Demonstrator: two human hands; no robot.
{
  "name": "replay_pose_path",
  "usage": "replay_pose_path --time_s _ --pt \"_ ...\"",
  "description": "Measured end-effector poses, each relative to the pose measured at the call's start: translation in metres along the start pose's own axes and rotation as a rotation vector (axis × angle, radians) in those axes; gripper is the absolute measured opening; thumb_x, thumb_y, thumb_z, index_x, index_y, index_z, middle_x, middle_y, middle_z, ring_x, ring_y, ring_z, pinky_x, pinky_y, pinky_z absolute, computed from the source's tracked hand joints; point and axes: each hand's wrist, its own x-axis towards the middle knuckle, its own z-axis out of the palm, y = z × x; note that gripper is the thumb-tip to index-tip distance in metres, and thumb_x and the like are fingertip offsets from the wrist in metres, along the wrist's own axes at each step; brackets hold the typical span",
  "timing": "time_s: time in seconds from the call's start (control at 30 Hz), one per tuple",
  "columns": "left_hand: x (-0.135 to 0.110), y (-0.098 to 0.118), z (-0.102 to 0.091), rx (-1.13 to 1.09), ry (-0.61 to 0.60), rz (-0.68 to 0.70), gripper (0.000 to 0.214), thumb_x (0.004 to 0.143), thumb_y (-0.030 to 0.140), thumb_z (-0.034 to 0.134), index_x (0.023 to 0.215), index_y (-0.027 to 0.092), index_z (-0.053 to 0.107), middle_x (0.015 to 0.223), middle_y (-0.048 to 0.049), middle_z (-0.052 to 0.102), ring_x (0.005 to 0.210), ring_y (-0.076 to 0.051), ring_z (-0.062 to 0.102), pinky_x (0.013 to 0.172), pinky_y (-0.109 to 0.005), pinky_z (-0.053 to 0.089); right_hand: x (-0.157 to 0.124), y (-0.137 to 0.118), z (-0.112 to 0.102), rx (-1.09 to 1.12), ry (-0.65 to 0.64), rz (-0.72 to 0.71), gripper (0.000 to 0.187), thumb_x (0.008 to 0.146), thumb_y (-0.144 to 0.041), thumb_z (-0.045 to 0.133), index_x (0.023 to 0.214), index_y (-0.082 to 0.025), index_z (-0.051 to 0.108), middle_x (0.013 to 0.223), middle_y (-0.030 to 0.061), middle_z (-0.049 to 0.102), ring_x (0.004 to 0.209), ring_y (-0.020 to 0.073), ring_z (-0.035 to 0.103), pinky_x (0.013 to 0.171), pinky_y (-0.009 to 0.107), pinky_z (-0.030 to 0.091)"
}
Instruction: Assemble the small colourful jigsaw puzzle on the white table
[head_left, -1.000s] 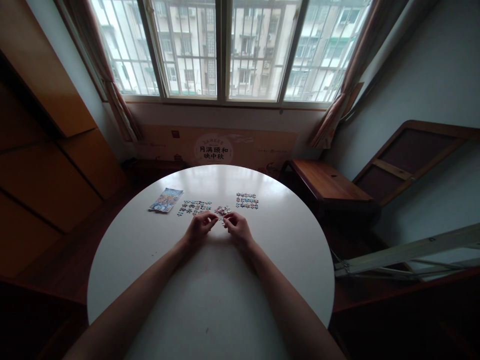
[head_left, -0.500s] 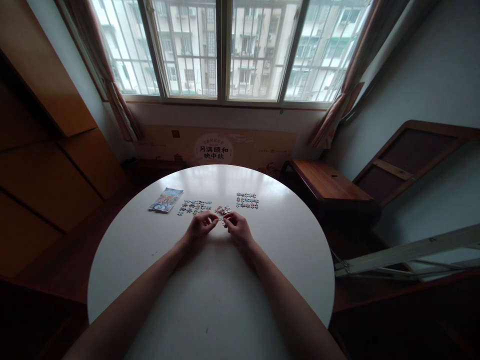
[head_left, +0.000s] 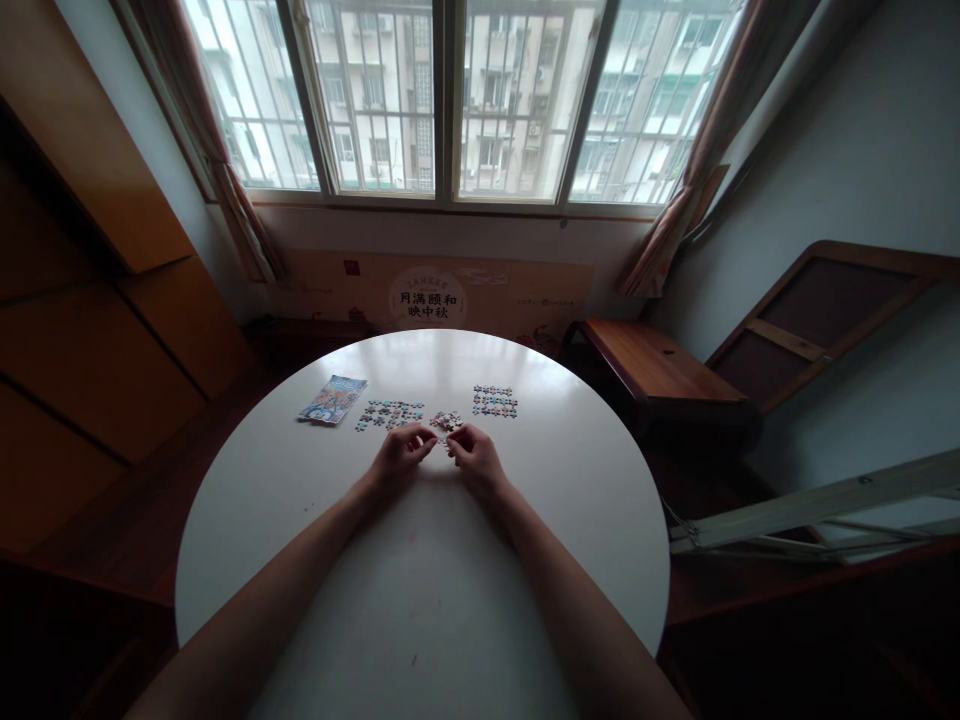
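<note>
Jigsaw pieces lie on the white round table point(head_left: 435, 600) in front of me. My left hand point(head_left: 397, 452) is closed in a pinch, thumb against forefinger; whatever is between its tips is too small to make out. Close by on the other side, my right hand point(head_left: 478, 456) pinches a small puzzle piece point(head_left: 449, 447) at its fingertips. Just beyond both hands sits a loose heap of puzzle pieces point(head_left: 447, 420). Rows of spread pieces point(head_left: 390, 412) lie beyond my left hand, partly hidden by it. Further neat rows of pieces point(head_left: 495, 401) are laid out at the right.
A colourful printed packet point(head_left: 332, 400) lies flat at the table's left. Beyond the table's right edge stands a low wooden bench point(head_left: 660, 365). Wooden cabinets point(head_left: 150, 330) line the left, and a barred window point(head_left: 450, 100) fills the far wall.
Almost nothing differs. Both hands stay in the same place over the table, pinched close together, and the laid-out pieces have not moved.
</note>
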Motion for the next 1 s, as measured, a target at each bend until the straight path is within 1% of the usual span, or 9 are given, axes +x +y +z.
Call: replay_pose_path --time_s 0.23,0.37,0.53,0.7,0.87,1.0 --pt "-0.0003 0.0008 0.0004 -0.009 -0.006 -0.010 0.019 0.081 0.030 0.056 0.078 0.014 0.065 0.074 -0.0022 0.062 0.053 -0.007 0.051 0.048 -0.018 0.041 0.0001 0.0007 -0.0004 -0.009 -0.004 0.004 0.015 0.075 -0.031 0.056 0.075 -0.016 0.055 0.059 0.0005 0.060 0.047 0.0107 0.054 0.047 0.022 0.044" --pt "0.0003 0.0023 0.0005 -0.030 -0.006 -0.034 0.020 0.080 0.031 0.057 0.079 0.014 0.065 0.075 -0.0025 0.063 0.052 -0.007 0.052 0.048 -0.018 0.042 -0.0002 -0.0017 -0.0012 -0.026 -0.028 0.004 0.015 0.074 -0.031 0.057 0.072 -0.016 0.054 0.060 0.0008 0.061 0.047 0.0105 0.053 0.048 0.023 0.044" --pt "0.0002 0.0001 0.0019 -0.060 0.004 -0.045 0.021 0.079 0.032 0.058 0.085 0.014 0.066 0.075 -0.0025 0.064 0.051 -0.008 0.053 0.047 -0.018 0.042 -0.0010 -0.0041 -0.0015 -0.040 -0.038 -0.001 0.015 0.074 -0.030 0.057 0.070 -0.017 0.051 0.060 0.0008 0.061 0.048 0.0105 0.053 0.049 0.023 0.044" --pt "-0.0005 -0.0018 0.0038 -0.066 0.004 -0.081 0.024 0.081 0.033 0.055 0.092 0.015 0.066 0.071 -0.0017 0.064 0.050 -0.008 0.052 0.046 -0.018 0.042 -0.0013 -0.0025 -0.0006 -0.060 -0.045 -0.012 0.013 0.075 -0.028 0.056 0.071 -0.017 0.052 0.060 0.0004 0.061 0.048 0.0102 0.053 0.049 0.023 0.044" --pt "-0.0005 0.0005 0.0037 -0.057 -0.001 -0.078 0.025 0.080 0.035 0.055 0.092 0.015 0.066 0.074 -0.0029 0.065 0.053 -0.009 0.054 0.046 -0.018 0.043 -0.0018 -0.0024 -0.0006 -0.102 -0.053 -0.033 0.011 0.075 -0.027 0.056 0.072 -0.016 0.053 0.061 0.0007 0.061 0.051 0.0107 0.055 0.052 0.023 0.045" --pt "-0.0003 0.0035 0.0017 -0.078 0.000 -0.107 0.028 0.082 0.035 0.054 0.098 0.015 0.064 0.073 -0.0023 0.065 0.049 -0.008 0.055 0.045 -0.018 0.043 -0.0025 -0.0035 -0.0016 -0.093 -0.050 -0.025 0.012 0.076 -0.027 0.055 0.073 -0.016 0.055 0.063 0.0014 0.062 0.052 0.0111 0.055 0.052 0.023 0.046"
